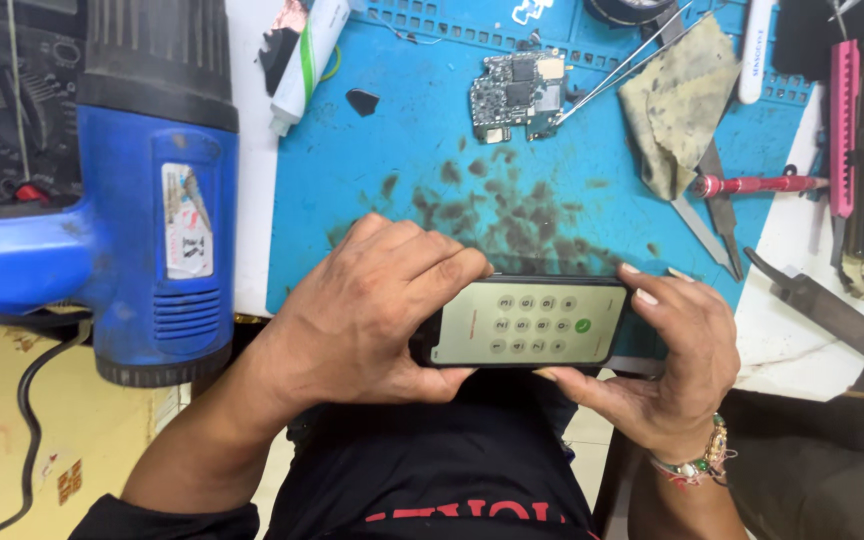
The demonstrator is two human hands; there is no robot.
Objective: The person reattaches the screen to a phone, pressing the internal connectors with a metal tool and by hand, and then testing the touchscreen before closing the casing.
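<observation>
A black smartphone (pixel 532 322) lies sideways between both hands, its screen lit with a dial keypad and a green call button. My left hand (pixel 367 305) wraps the phone's left end, fingers curled over its top edge. The phone's right end rests in my right hand (pixel 667 355), which cups it from below and the side; a beaded bracelet is on that wrist. The phone hovers over the near edge of a stained blue work mat (pixel 352 190).
A blue heat gun (pixel 157 190) stands at the left. On the mat lie a bare circuit board (pixel 517 95), tweezers (pixel 632 65), a dirty cloth (pixel 677 105), a white tube (pixel 307 60), a red-handled tool (pixel 752 184) and a pink tool (pixel 843 125) at right.
</observation>
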